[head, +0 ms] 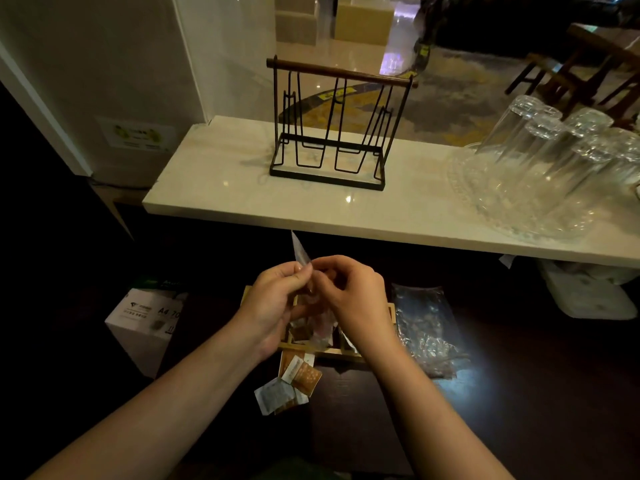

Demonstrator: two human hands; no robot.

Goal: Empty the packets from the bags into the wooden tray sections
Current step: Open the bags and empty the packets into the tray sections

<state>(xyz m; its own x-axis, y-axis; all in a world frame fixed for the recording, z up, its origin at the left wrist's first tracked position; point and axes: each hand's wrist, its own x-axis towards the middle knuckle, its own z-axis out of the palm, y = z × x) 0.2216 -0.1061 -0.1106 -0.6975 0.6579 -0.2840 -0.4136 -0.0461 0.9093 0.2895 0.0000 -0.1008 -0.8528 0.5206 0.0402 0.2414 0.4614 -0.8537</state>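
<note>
Left hand [277, 299]: grip pinching clear bag [300, 252] at its upper edge.
Right hand [349, 292]: grip pinching the same bag.
Bag position: held above wooden tray [346, 351].
Packets [294, 382]: several loose on dark worktop, just before tray.

Paper box [147, 322]: I read "A4" and "70" in dark print on its white side; the smaller lines beside them are too blurred for me.
Box top band: green, with pale lettering I cannot make out.
Wall sticker [136, 135]: yellow-green symbols and small text, unreadable from here.
Packets [289, 382]: printed lines on the white and orange faces, too small for me to read.
</note>
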